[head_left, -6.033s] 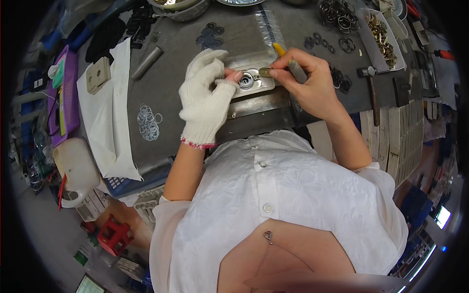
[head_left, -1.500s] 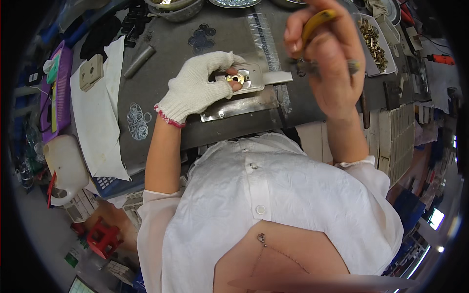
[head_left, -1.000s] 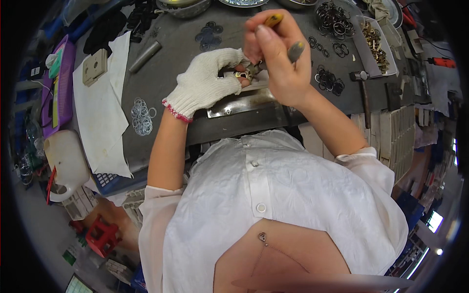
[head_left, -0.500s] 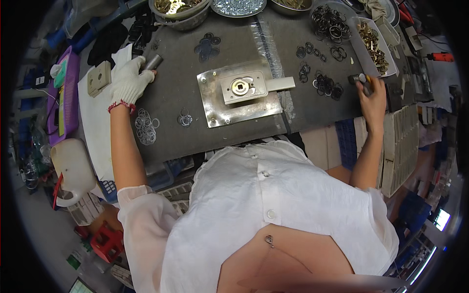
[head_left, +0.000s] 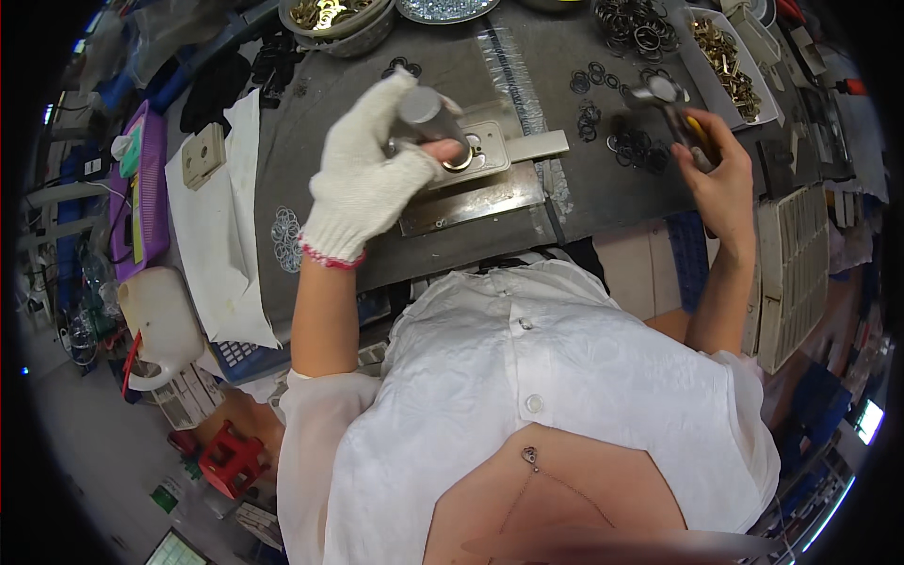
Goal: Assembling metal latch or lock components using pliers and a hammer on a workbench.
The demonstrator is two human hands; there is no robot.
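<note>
My left hand [head_left: 363,169], in a white knitted glove with a red cuff, grips a thick grey metal cylinder [head_left: 428,115]. The cylinder's lower end is at the round socket of a pale metal block [head_left: 492,158], which sits on a shiny steel plate [head_left: 485,209]. Whether the two touch I cannot tell; the glove hides part of block and plate. My bare right hand [head_left: 723,179] is closed round the handle of a hammer [head_left: 680,127]. Its metal head is raised over the bench, near small black rings [head_left: 640,149].
Silver rings [head_left: 285,240] lie left of the plate, and more black rings [head_left: 636,28] are at the far right. A white tray [head_left: 702,80] of brass parts stands right. Bowls [head_left: 353,40] line the back. A purple basket [head_left: 155,193] and white paper [head_left: 212,245] are on the left.
My left hand has carried the cylinder rightward from the left side onto the block. My right hand has lifted the hammer, its head now off the bench. The view has shifted slightly.
</note>
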